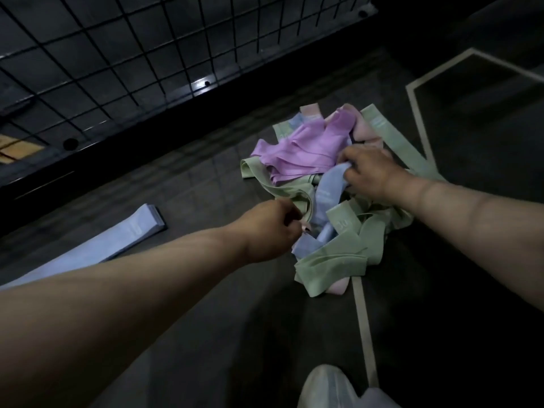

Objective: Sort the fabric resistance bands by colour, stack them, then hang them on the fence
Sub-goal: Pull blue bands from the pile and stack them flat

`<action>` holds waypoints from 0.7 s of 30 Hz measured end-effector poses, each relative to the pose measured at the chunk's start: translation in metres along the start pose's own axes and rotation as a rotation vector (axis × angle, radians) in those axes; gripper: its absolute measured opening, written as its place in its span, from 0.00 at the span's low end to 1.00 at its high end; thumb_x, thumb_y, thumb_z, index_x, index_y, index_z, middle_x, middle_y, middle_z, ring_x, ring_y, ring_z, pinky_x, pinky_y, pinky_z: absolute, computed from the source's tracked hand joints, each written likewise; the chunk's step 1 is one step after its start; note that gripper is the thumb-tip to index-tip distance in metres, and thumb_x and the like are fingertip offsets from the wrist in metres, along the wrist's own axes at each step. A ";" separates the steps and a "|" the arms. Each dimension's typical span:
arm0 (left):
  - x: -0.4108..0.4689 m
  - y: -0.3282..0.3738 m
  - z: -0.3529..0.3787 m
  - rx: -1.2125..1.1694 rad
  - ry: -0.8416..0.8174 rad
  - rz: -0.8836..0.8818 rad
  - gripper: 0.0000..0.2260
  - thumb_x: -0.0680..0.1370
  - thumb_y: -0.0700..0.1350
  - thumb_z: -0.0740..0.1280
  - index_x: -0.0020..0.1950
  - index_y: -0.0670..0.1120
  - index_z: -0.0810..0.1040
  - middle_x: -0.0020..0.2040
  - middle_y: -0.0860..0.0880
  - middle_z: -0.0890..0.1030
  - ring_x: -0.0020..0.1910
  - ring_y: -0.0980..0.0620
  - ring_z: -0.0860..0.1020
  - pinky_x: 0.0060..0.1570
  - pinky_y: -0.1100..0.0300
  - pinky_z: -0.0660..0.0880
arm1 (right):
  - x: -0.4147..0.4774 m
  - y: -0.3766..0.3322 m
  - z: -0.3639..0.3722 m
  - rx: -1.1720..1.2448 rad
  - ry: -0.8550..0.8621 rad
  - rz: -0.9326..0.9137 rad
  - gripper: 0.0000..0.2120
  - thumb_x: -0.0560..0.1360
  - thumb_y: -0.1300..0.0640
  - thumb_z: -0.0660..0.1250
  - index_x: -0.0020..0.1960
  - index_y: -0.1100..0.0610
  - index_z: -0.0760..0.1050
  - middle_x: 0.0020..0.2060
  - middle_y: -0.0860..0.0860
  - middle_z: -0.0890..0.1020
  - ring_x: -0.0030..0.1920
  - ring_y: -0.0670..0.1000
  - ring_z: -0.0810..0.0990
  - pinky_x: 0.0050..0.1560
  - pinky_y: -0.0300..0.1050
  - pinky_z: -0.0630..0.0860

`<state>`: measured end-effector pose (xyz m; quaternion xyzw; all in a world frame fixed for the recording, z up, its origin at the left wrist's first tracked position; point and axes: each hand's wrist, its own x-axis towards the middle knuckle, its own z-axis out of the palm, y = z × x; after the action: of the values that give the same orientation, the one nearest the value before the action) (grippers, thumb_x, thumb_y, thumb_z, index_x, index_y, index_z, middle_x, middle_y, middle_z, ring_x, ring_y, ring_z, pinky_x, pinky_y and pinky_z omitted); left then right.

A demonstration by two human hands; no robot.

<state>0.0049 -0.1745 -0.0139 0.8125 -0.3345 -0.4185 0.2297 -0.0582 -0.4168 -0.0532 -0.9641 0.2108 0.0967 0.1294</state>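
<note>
A tangled pile of fabric bands lies on the dark floor: purple ones (300, 148) on top, green ones (335, 254) around the edges, pale pink ones (365, 129) at the back. My right hand (371, 172) grips the upper end of a light blue band (326, 195) in the pile. My left hand (270, 228) has its fingers curled at the pile's left edge, pinching a pink band end beside the blue fabric. A flat stack of light blue bands (97, 248) lies apart on the floor to the left.
A black wire-grid fence (141, 54) on a dark base runs along the back left. Pale tape lines (363, 328) mark the floor on the right. A light shoe (326, 387) shows at the bottom edge.
</note>
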 end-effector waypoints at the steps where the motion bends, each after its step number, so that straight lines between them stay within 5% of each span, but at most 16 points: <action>1: 0.000 -0.003 0.002 -0.053 0.007 -0.033 0.13 0.79 0.46 0.63 0.62 0.47 0.78 0.57 0.49 0.82 0.55 0.50 0.79 0.58 0.55 0.76 | 0.000 0.000 -0.002 0.154 0.022 0.068 0.09 0.76 0.55 0.62 0.54 0.52 0.75 0.53 0.57 0.80 0.53 0.59 0.77 0.56 0.51 0.73; 5: 0.000 -0.007 0.008 -0.250 0.046 -0.126 0.10 0.79 0.44 0.64 0.58 0.47 0.79 0.52 0.50 0.83 0.51 0.50 0.81 0.54 0.55 0.78 | -0.006 -0.003 -0.012 0.374 0.117 0.144 0.08 0.74 0.46 0.57 0.51 0.45 0.71 0.50 0.55 0.80 0.51 0.59 0.78 0.53 0.56 0.76; 11: 0.004 -0.003 0.004 -0.480 0.097 -0.122 0.08 0.78 0.46 0.67 0.58 0.52 0.77 0.46 0.57 0.81 0.47 0.56 0.80 0.47 0.65 0.76 | -0.016 -0.027 -0.022 0.483 0.189 -0.072 0.06 0.80 0.54 0.56 0.54 0.51 0.70 0.44 0.54 0.78 0.42 0.54 0.76 0.41 0.48 0.73; 15: 0.007 -0.003 -0.004 -0.611 0.138 -0.074 0.21 0.78 0.46 0.69 0.70 0.52 0.71 0.53 0.53 0.81 0.50 0.55 0.81 0.50 0.62 0.77 | -0.017 -0.056 -0.032 0.656 0.324 -0.147 0.07 0.81 0.61 0.58 0.57 0.57 0.72 0.47 0.53 0.78 0.43 0.41 0.74 0.40 0.34 0.71; 18: 0.010 -0.003 -0.009 -0.754 0.119 -0.049 0.32 0.78 0.46 0.69 0.77 0.57 0.58 0.53 0.51 0.82 0.47 0.55 0.83 0.45 0.61 0.79 | -0.014 -0.079 -0.041 0.751 0.390 -0.205 0.04 0.80 0.60 0.59 0.53 0.55 0.71 0.43 0.42 0.74 0.42 0.33 0.73 0.42 0.28 0.68; 21: 0.009 -0.002 -0.018 -0.982 0.074 -0.082 0.29 0.80 0.45 0.67 0.75 0.62 0.58 0.54 0.44 0.82 0.44 0.50 0.82 0.38 0.60 0.79 | -0.010 -0.095 -0.047 0.788 0.367 -0.281 0.05 0.79 0.61 0.59 0.54 0.57 0.72 0.43 0.41 0.74 0.42 0.33 0.73 0.44 0.29 0.68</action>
<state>0.0243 -0.1787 -0.0101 0.6353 -0.0571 -0.5062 0.5804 -0.0205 -0.3434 0.0135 -0.8617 0.1183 -0.1817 0.4587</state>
